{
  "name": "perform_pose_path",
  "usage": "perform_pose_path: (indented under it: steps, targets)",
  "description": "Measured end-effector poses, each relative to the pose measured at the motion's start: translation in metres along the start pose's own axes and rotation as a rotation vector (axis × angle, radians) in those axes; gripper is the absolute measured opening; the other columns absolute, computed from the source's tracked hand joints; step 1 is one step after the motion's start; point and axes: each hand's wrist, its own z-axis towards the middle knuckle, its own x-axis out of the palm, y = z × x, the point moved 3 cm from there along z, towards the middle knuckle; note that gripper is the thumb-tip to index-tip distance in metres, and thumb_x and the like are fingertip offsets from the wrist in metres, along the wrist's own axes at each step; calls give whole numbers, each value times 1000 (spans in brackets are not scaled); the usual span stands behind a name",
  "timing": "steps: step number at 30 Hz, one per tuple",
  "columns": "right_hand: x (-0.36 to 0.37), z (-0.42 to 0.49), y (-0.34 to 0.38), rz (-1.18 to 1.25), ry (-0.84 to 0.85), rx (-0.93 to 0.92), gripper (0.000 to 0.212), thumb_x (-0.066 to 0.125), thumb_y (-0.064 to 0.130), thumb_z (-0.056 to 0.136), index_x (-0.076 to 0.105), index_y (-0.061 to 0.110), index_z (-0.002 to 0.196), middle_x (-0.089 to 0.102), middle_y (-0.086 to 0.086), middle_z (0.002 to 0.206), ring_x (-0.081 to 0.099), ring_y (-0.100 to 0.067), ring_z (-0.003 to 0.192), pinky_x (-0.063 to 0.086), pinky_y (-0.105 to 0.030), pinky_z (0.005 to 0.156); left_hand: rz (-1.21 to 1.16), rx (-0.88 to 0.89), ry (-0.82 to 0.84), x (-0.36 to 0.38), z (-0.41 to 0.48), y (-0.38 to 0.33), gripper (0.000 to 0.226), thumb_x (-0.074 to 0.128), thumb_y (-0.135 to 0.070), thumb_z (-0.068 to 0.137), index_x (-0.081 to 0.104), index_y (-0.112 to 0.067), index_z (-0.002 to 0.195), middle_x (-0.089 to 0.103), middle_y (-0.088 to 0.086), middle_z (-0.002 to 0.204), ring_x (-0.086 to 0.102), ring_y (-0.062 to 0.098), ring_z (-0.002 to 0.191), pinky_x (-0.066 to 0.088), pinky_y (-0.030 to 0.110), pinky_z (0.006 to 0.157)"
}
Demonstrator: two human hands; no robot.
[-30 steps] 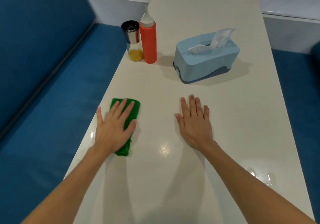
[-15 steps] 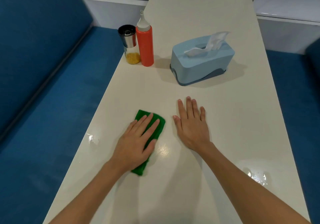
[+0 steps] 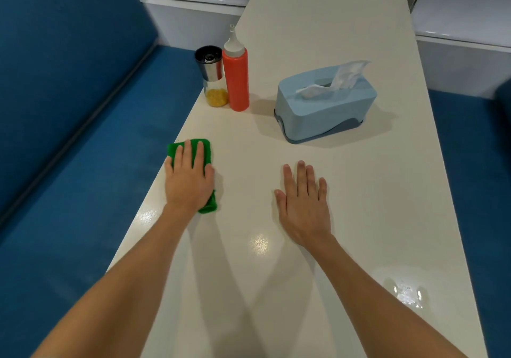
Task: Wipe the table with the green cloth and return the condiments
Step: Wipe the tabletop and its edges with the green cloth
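cream counter runs up the frame between blue benches, its near end cut off below. a pale blue tissue box sits right of centre. the right grip lies flat and released on bare counter. the left grip, fingers straight, presses the green cloth near the left edge, hiding most of it. farther back, a red squeeze bottle stands just beside a steel-topped shaker.
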Motion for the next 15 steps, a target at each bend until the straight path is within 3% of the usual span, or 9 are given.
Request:
perform_pose_path:
  steps: [3,8,11,15]
  targets:
    - [0,0,-2,11,5,-15,64,-1,46,95,3,19,153,2,-14,159,2,-30,147,3,-49,117,-27,189,7,5,-26,-20,65,14,-43,93,29,-14,150,27,12,156,26,30,143,20,47,114]
    - [-2,-1,-3,28,23,-41,64,-3,47,94,-3,20,153,-4,-12,159,-5,-28,147,-2,-47,117,-3,609,105,-5,-74,42,57,25,-46,99,24,-26,152,16,-6,160,16,13,147,12,35,118]
    - [-1,-1,-2,17,11,-30,63,0,46,96,0,20,153,-2,-13,159,-3,-29,147,-2,-47,116,19,500,120,-15,-67,89,58,20,-52,98,15,-32,153,9,-12,161,12,11,147,11,44,119]
    - [0,0,-1,0,-19,-11,62,7,44,97,12,18,153,10,-16,158,8,-32,146,4,-49,115,-32,250,46,-10,-33,89,65,16,-56,93,20,-29,153,14,-8,161,20,16,145,9,46,118]
